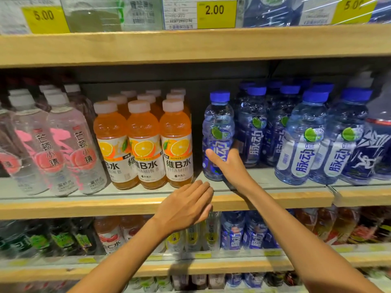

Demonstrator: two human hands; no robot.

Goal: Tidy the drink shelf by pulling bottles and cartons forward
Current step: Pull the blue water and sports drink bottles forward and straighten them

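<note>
A blue-capped drink bottle stands upright on the grey middle shelf, set back from the front edge. My right hand grips its lower body, thumb across the label, fingers hidden behind it. My left hand hovers with straight fingers over the wooden shelf lip, below the orange bottles, touching no bottle. Three orange vitamin bottles stand in a front row to the left, with more behind them.
Pink-labelled clear bottles fill the left of the shelf. Several blue bottles stand right of the gripped one, two near the front. The shelf above carries yellow price tags. Lower shelves hold more drinks.
</note>
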